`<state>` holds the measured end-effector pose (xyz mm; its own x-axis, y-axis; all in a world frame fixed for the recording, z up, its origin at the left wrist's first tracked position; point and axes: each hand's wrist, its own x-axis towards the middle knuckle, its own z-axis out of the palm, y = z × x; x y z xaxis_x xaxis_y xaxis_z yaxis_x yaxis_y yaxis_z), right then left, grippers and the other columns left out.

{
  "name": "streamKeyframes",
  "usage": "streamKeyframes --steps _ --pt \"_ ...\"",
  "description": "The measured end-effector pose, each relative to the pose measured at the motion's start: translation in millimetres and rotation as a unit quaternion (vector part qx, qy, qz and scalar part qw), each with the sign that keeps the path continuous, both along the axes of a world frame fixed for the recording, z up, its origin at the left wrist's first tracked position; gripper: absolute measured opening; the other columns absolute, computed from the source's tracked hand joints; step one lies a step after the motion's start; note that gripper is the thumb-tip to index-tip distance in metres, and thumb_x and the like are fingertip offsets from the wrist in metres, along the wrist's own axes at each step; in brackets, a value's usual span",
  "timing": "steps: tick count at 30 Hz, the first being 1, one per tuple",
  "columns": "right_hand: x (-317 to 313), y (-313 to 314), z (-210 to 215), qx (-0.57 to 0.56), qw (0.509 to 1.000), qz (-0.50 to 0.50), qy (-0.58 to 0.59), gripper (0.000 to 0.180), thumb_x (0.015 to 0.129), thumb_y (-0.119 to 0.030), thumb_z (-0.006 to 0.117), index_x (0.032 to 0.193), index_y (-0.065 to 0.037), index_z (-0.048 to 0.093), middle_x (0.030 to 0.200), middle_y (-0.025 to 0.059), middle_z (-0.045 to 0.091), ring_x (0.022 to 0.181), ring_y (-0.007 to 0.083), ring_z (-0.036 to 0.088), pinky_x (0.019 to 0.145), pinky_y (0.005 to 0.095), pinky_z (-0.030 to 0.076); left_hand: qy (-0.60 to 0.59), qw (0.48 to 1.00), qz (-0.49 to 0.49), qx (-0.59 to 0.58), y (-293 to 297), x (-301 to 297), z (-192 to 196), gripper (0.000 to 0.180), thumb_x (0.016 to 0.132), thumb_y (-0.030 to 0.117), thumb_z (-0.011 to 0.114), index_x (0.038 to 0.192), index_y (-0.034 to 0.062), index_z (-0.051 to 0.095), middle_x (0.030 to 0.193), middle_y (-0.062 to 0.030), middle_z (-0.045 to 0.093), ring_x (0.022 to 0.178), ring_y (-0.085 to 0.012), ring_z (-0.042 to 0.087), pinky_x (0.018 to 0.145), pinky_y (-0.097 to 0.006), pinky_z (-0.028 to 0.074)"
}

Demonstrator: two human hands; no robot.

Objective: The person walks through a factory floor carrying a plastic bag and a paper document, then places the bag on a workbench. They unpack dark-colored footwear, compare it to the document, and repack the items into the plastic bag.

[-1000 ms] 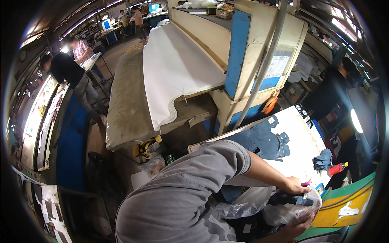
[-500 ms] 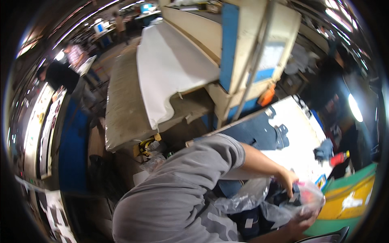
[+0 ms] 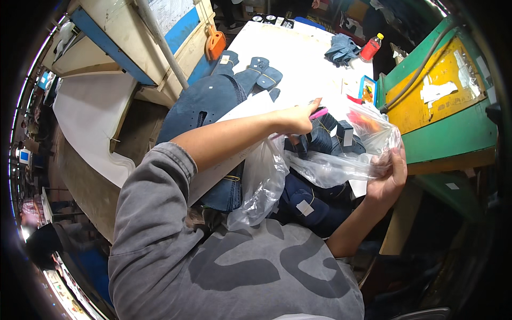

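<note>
My left hand [image 3: 297, 120] is closed around a thin pink stick, perhaps a pen [image 3: 318, 113], whose ends show on both sides of the fist. It is above the mouth of a clear plastic bag [image 3: 330, 168], beside stacked dark blue cut pieces [image 3: 321, 136] with small white labels. Whether its fingers also touch the pieces is hidden. My right hand [image 3: 392, 173] grips the bag's right side, thumb outside and fingers partly seen through the film. Below the bag, close to my body, lies another labelled bundle of dark blue pieces [image 3: 309, 205].
More dark blue pieces [image 3: 205, 101] lie on the white table [image 3: 298, 53], with a white paper sheet [image 3: 213, 170] near my left forearm. A red bottle [image 3: 372, 48], crumpled blue cloth [image 3: 341, 49] and small blue-framed box [image 3: 368, 88] are farther back. A green and yellow machine [image 3: 442, 90] borders the right.
The view has swung right onto the table and bag. My left hand has drawn back from over the bag and the pink stick now shows in it. My right hand still grips the bag.
</note>
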<state>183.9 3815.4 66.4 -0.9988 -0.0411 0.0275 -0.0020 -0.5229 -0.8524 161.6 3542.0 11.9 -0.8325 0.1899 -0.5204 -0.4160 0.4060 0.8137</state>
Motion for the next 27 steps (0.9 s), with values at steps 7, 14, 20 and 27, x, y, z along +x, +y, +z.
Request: streamKeyframes --steps 7,14,20,27 --pt "-1.4 8.4 3.7 -0.065 0.997 -0.030 -0.023 0.039 0.097 -0.010 0.064 0.133 0.004 0.060 0.124 0.0110 0.069 0.114 0.0207 0.066 0.091 0.0367 0.057 -0.117 0.986 0.044 -0.108 5.6 -1.4 -0.1 0.088 0.088 0.001 0.044 0.165 0.0167 0.004 0.127 -0.0272 0.058 0.051 -0.0225 0.055 0.060 -0.047 0.068" --pt "11.1 4.0 -1.7 -0.008 1.000 -0.024 -0.004 0.051 0.096 -0.008 0.057 0.143 0.011 0.049 0.132 0.0200 0.061 0.121 0.0263 0.062 0.103 0.0381 0.052 -0.107 0.988 -0.052 -0.097 -5.5 -6.0 -7.8 0.036 0.092 0.019 0.055 0.108 -0.0121 0.062 0.064 -0.0086 0.049 0.049 -0.0165 0.050 0.066 -0.043 0.069" --pt "24.9 -15.2 -18.4 0.441 0.892 -0.058 0.082 0.056 0.094 -0.004 0.059 0.149 0.003 0.048 0.105 0.0078 0.058 0.084 0.0147 0.052 0.070 0.0265 0.042 -0.035 0.956 -0.217 -0.191 2.6 9.5 -11.7 0.054 0.094 0.038 0.066 0.129 -0.0031 0.065 0.099 -0.0178 0.071 0.089 -0.0243 0.075 0.059 -0.038 0.064" --pt "22.6 -30.6 -15.7 0.561 0.756 -0.170 0.291 0.071 0.084 0.000 0.069 0.152 -0.007 0.049 0.097 0.0085 0.053 0.080 0.0206 0.051 0.072 0.0306 0.046 0.193 0.809 -0.410 -0.374 24.8 41.8 -2.6 0.048 0.088 0.035 0.075 0.122 0.0009 0.070 0.124 -0.0267 0.058 0.101 -0.0418 0.070 0.088 -0.050 0.057"
